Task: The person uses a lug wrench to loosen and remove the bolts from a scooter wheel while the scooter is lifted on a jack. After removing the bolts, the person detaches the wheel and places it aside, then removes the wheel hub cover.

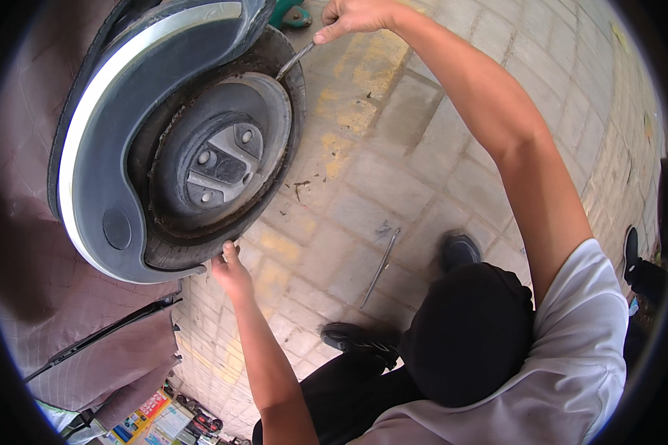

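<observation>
A tyre (pixel 295 96) surrounds a grey metal wheel rim (pixel 271 104) with a bolted hub, partly covered by a dark grey curved body panel (pixel 107 170) with a silver edge. My right hand (pixel 356 18) is closed round a slim metal tyre lever (pixel 297 59), its tip set between tyre and rim at the upper right. Below, my left hand (pixel 231 273) grips the tyre's lower edge, thumb on the outer side, other fingers partly hidden. A second long metal lever (pixel 381 267) lies on the paving, apart from both hands.
A maroon quilted cover (pixel 89 337) hangs at the left. Something green (pixel 295 16) sits behind the wheel. Colourful packages and small items (pixel 156 419) stand at the lower left. My bent legs and black shoes (pixel 360 341) are near the loose lever; another person's shoe (pixel 631 252) shows far right.
</observation>
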### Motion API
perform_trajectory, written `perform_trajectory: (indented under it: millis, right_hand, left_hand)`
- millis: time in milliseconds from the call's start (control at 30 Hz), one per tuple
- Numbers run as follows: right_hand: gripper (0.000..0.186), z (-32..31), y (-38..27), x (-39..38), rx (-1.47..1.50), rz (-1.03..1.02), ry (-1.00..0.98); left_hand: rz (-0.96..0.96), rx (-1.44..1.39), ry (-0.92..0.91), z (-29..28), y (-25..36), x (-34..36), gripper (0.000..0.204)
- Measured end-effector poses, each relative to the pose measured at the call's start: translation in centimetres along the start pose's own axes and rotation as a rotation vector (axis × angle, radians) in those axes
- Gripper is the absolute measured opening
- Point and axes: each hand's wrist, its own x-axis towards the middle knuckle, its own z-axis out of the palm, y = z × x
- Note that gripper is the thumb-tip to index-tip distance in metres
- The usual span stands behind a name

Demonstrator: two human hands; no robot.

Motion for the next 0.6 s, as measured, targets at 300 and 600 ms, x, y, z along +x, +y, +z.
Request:
perform_trajectory:
  millis: [300,600]
  right_hand:
    - [0.062,-0.7,-5.3,-6.0,-0.114,0.122,0.039]
    - [0.037,8.6,-13.7,-14.6,1.035,0.569,-0.077]
  left_hand:
    - [-0.006,0.032,-0.010,0.0,1.0,-0.3,0.062]
    - [-0.033,0.067,-0.015,-0.2,1.8,-0.6,0.056]
